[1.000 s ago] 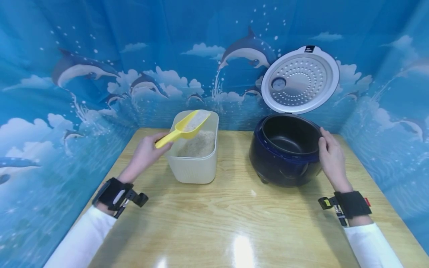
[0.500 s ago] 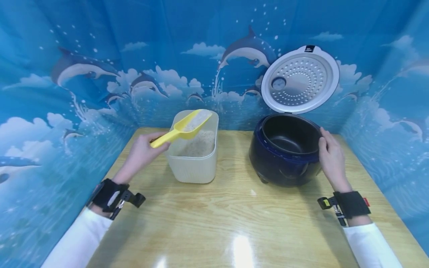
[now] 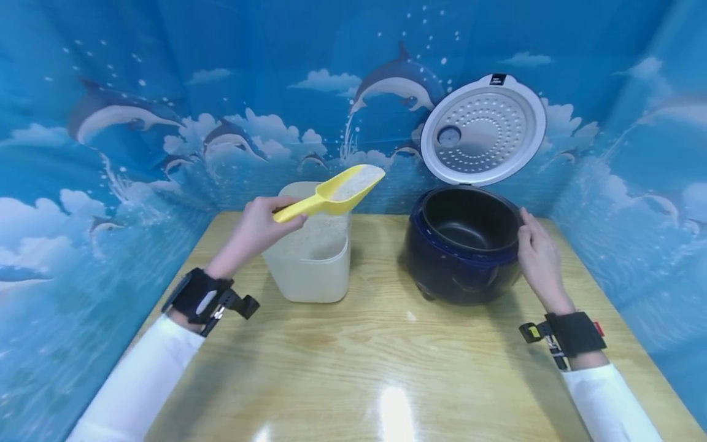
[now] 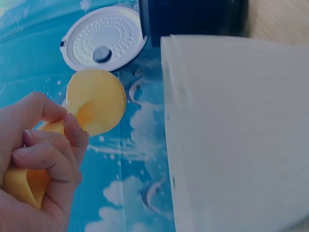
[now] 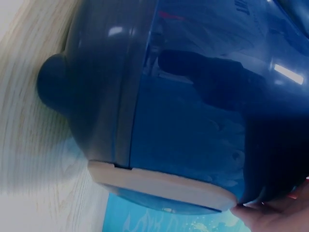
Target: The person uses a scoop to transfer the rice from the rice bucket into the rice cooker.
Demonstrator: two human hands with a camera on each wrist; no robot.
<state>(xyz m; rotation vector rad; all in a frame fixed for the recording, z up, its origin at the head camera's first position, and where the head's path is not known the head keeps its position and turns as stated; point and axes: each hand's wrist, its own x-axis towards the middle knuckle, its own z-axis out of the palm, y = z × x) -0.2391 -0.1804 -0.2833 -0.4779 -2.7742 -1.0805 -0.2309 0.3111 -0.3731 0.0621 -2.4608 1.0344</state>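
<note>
We see left fingers (image 4: 53, 159) pinching, partly hiding, a white-filled yellow plastic scoop (image 3: 328, 205); extended right fingers (image 3: 532, 223) touch a round navy cooker (image 3: 458, 276).

Scoop (image 3: 327, 197) is showing yellow; bin (image 3: 317, 282), off-white. Cooker (image 3: 464, 279) is showing glossy navy; lid (image 3: 486, 135), silver with dotted arcs. Backdrop (image 3: 287, 61) is displaying a dolphin-and-cloud print on blue.

The head view is bright and even, with white glare low on the tabletop (image 3: 331, 362) and soft shadows across it. The left wrist view is duller and hazy, the pale container (image 4: 236, 130) softly blurred. In the right wrist view, the glossy blue cooker (image 5: 188, 130) carries white highlights and dark reflections beside washed-out wood grain.
</note>
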